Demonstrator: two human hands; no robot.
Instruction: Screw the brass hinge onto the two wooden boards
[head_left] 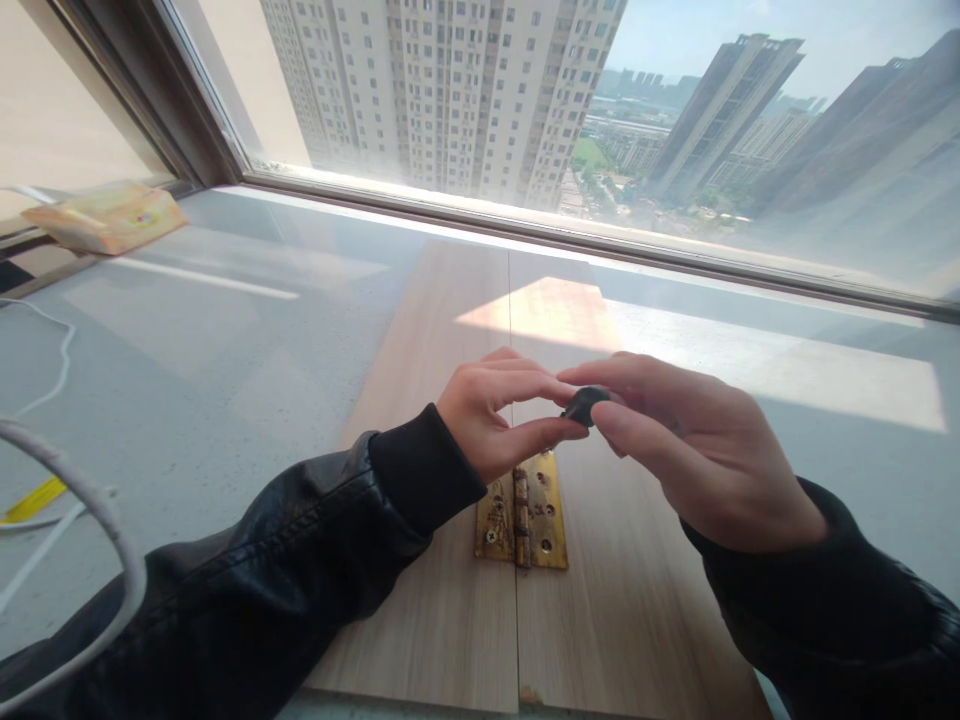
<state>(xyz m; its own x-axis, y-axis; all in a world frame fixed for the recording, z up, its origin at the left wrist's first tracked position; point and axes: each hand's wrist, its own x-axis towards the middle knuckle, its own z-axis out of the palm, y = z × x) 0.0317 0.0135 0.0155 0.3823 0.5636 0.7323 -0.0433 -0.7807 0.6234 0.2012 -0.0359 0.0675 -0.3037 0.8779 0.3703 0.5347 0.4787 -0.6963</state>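
A small black rounded piece (585,405), its kind not clear, is pinched between the fingertips of both hands. My left hand (510,405) grips it from the left with thumb and fingers. From the other side my right hand (690,440) closes on it, covering part of it. Below them a worn brass hinge (541,525) lies across the seam of two pale wooden boards (442,620). Cross-head screws sit in the hinge's left leaf, while holes show in the right leaf. My left hand and sleeve hide the upper part of the left leaf.
The boards lie on a light grey sill (300,390) below a large window (480,100). A tissue pack (112,218) stands at the far left. A thick white cable (124,540) loops at the near left, beside a yellow strip (34,500).
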